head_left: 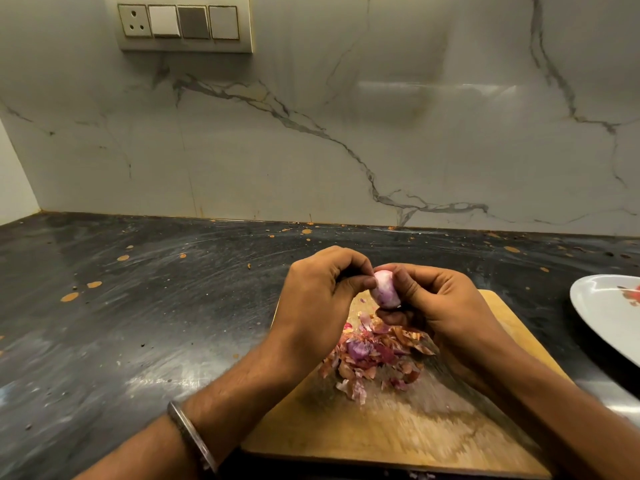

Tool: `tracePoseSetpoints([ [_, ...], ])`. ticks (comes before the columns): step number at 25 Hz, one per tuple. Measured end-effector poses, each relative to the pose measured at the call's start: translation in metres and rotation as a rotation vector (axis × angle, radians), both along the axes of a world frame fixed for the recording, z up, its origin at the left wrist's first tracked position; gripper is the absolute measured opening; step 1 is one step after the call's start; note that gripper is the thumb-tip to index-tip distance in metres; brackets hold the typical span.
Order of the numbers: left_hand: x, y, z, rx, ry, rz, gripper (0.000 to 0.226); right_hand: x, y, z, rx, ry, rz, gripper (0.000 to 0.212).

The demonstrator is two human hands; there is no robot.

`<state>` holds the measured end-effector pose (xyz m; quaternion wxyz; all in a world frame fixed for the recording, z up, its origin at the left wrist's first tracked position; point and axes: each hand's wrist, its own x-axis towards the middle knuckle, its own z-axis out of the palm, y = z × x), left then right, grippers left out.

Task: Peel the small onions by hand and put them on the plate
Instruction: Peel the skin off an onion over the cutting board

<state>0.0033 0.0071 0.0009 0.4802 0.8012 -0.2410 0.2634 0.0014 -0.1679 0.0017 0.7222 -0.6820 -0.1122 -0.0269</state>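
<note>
A wooden cutting board (pixel 408 427) lies on the dark, orange-flecked bench (pixel 138 306), backed by a veined marble wall (pixel 346 116) carrying a switch panel (pixel 183 24) with a socket (pixel 133 20) at upper left.

Home kitchen: dark stone counter (pixel 138 306), marble backsplash (pixel 346 116), wooden cutting board (pixel 398 427)

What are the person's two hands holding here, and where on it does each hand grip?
A small onion: the right hand grips its right side and bottom, the left hand pinches its upper left edge.
</note>
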Motion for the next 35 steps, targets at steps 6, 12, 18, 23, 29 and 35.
tracePoseSetpoints([
  [6, -0.0005, -0.001, 0.0, -0.129, -0.041, 0.028, 0.012, -0.0019, 0.0022, -0.0005, 0.03, 0.011, -0.002, 0.031],
  [12, -0.0007, 0.0008, 0.003, -0.125, -0.017, -0.036, 0.015, -0.0002, -0.0017, 0.001, 0.035, 0.004, -0.02, 0.03],
  [18, 0.0004, -0.0012, -0.0009, -0.095, -0.006, -0.007, 0.012, 0.0012, -0.001, 0.0, 0.005, -0.002, -0.039, 0.028],
  [23, 0.0032, -0.0015, -0.0004, 0.032, 0.041, -0.048, 0.013, 0.0018, -0.0016, 0.0016, -0.013, 0.011, -0.018, 0.028],
  [29, 0.0011, -0.0018, 0.001, 0.112, 0.072, -0.073, 0.01, 0.001, 0.0014, 0.0018, 0.057, 0.072, 0.021, 0.032],
  [35, 0.0008, -0.0018, 0.0015, 0.121, 0.069, -0.081, 0.01, 0.0014, 0.0034, 0.0039, 0.088, 0.099, 0.009, 0.039],
])
